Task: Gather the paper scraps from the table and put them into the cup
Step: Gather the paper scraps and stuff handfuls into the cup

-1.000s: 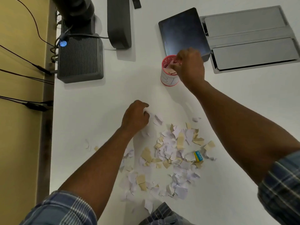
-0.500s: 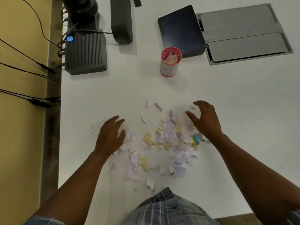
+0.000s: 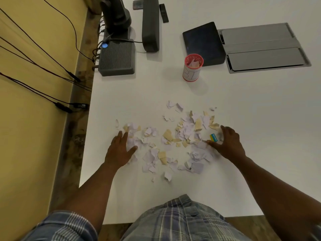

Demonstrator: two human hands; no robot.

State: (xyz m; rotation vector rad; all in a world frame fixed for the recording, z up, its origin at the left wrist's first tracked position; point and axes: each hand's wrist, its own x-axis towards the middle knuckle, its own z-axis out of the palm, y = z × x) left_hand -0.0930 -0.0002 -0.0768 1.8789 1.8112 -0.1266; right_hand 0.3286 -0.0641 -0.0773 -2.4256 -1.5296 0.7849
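Flanking perhaps sixty paper scraps (image 3: 175, 141), left hand (image 3: 119, 150) and right hand (image 3: 227, 143) spread fingers; one cup (image 3: 192, 67).

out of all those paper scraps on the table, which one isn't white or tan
The small blue-and-yellow scrap, at the right edge of the pile just beside the right hand. Every other scrap in the paper scraps looks white or tan; this one alone is brightly coloured.

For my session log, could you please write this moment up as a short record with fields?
left hand: open, flat on the left edge of the paper scraps
right hand: open, fingers spread at the pile's right edge
cup: upright beyond the pile, some scraps inside
yellow and blue item: among the scraps by the right hand
table: white
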